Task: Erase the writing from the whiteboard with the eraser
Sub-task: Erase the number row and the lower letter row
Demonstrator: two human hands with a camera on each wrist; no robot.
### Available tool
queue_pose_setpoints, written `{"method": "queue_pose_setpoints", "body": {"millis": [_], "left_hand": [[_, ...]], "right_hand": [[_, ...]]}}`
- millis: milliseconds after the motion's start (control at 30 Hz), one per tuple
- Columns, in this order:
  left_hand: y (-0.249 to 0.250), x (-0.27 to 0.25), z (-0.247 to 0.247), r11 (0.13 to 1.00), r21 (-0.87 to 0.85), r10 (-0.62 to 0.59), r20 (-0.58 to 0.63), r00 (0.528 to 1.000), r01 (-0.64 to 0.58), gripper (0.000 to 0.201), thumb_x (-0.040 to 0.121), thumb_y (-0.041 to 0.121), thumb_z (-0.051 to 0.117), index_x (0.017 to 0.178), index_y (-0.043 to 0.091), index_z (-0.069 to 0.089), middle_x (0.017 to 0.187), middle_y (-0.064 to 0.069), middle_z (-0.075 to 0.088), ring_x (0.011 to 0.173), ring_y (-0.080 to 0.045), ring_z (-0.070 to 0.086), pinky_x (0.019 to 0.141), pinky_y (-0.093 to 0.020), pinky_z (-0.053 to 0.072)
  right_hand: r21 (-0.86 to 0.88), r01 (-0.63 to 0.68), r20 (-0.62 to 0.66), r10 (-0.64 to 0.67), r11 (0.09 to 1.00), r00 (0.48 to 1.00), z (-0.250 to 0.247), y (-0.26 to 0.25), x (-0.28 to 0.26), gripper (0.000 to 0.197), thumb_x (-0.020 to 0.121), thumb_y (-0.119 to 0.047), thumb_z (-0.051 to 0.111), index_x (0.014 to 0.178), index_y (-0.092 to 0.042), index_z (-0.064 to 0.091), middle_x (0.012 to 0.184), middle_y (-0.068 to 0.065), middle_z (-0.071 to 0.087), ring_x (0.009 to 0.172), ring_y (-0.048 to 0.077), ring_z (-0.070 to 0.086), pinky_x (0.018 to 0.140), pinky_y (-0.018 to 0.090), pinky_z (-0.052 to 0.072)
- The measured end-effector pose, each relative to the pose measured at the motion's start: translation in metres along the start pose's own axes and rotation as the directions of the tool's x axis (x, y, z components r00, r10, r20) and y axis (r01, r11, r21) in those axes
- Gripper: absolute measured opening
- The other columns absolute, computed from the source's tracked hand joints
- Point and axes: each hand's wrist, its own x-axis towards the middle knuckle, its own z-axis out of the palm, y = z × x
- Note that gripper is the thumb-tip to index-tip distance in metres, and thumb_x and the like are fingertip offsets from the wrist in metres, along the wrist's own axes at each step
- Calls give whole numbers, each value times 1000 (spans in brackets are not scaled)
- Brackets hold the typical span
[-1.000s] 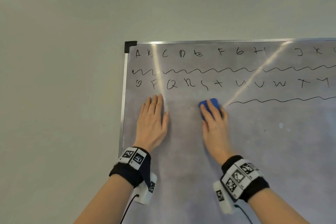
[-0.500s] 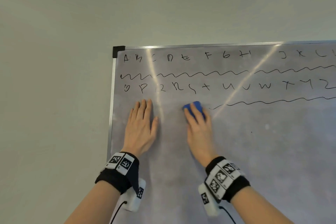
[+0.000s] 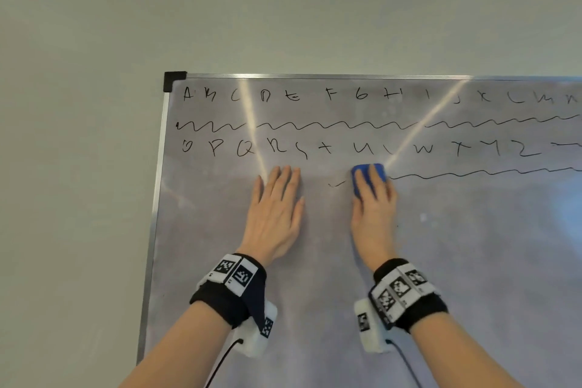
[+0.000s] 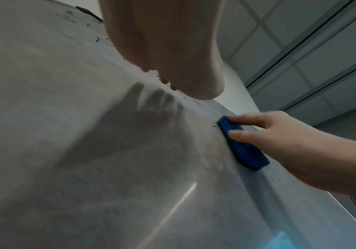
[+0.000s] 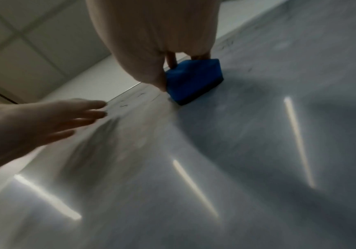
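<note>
The whiteboard (image 3: 318,299) hangs on a wall, with two rows of black letters (image 3: 327,94) and a wavy line (image 3: 315,126) between them. A second wavy line (image 3: 488,172) runs right from the blue eraser (image 3: 362,178). My right hand (image 3: 374,201) grips the eraser and presses it to the board under the letter U; the left wrist view shows the thumb and fingers on the eraser (image 4: 244,150). A short leftover stroke (image 3: 336,184) lies just left of it. My left hand (image 3: 277,205) lies flat on the board below the letter R, fingers straight.
The board's metal frame and black corner cap (image 3: 174,80) are at the upper left, with bare wall (image 3: 78,167) beyond. Below the hands the board surface is smudged grey, with streaks of reflected light (image 5: 194,187). Ceiling panels (image 4: 321,50) show in the wrist views.
Both hands have slid right along the board. The eraser went from under S and T to under U, and the lower wavy line now starts farther right.
</note>
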Motion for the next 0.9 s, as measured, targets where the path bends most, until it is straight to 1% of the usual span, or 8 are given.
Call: {"method": "queue_pose_setpoints", "body": {"millis": [67, 200, 267, 400, 567, 667, 800, 900], "left_hand": [[4, 2, 5, 1000, -8, -8, 3, 1000, 8, 64, 97, 41, 12, 152, 12, 24, 156, -8, 30, 146, -26, 21, 119, -44, 7], [10, 4, 9, 999, -13, -40, -22, 999, 40, 62, 98, 41, 17, 150, 9, 30, 153, -12, 36, 143, -29, 30, 118, -45, 19], [12, 5, 9, 999, -11, -52, -35, 998, 52, 63, 97, 41, 19, 150, 9, 30, 151, -12, 38, 142, -30, 32, 118, -44, 19], [13, 5, 11, 999, 8, -49, -30, 998, 49, 65, 97, 44, 18, 152, 11, 25, 153, -12, 35, 144, -29, 28, 119, -41, 14], [13, 6, 11, 998, -4, -60, -47, 997, 60, 66, 96, 46, 14, 152, 13, 24, 154, -10, 34, 144, -27, 27, 120, -40, 13], [11, 5, 11, 998, 3, -68, -47, 997, 69, 66, 96, 47, 12, 153, 14, 21, 155, -8, 33, 145, -24, 25, 120, -37, 9], [13, 5, 13, 997, 15, -74, -42, 996, 75, 67, 96, 47, 13, 154, 14, 20, 156, -7, 32, 146, -23, 23, 121, -38, 9], [16, 4, 15, 997, 16, -79, -51, 996, 80, 67, 96, 47, 15, 153, 13, 21, 155, -10, 32, 146, -26, 23, 121, -42, 11]], "right_hand": [[5, 165, 77, -165, 986, 983, 12, -21, -15, 58, 76, 6, 70, 131, -7, 55, 140, 14, 47, 123, 36, 36, 109, 36, 26], [40, 358, 186, -359, 933, 915, 2, -7, -18, 59, 77, 1, 73, 132, -11, 55, 142, 9, 48, 123, 35, 43, 106, 40, 37], [12, 295, 146, -294, 955, 945, -12, 19, -12, 52, 82, 1, 64, 132, -9, 54, 141, 12, 47, 123, 34, 40, 107, 41, 33], [11, -82, 8, 82, 997, 997, -22, 32, -7, 47, 87, 4, 59, 132, -6, 54, 141, 14, 47, 122, 34, 34, 104, 45, 37], [44, 275, 145, -279, 960, 949, 11, -27, -12, 66, 67, 5, 75, 130, -7, 56, 140, 14, 49, 125, 32, 34, 108, 34, 32], [100, 331, 213, -345, 938, 914, 6, -15, -8, 66, 72, 1, 75, 133, -12, 54, 144, 7, 46, 125, 33, 39, 106, 38, 38], [47, 242, 115, -245, 969, 963, -26, 57, 5, 50, 83, 1, 56, 133, -8, 53, 144, 12, 44, 126, 35, 41, 110, 40, 28], [20, 47, 36, -47, 999, 998, -54, 104, 10, 42, 92, -6, 51, 134, -8, 52, 143, 11, 43, 125, 32, 34, 106, 47, 33]]}}
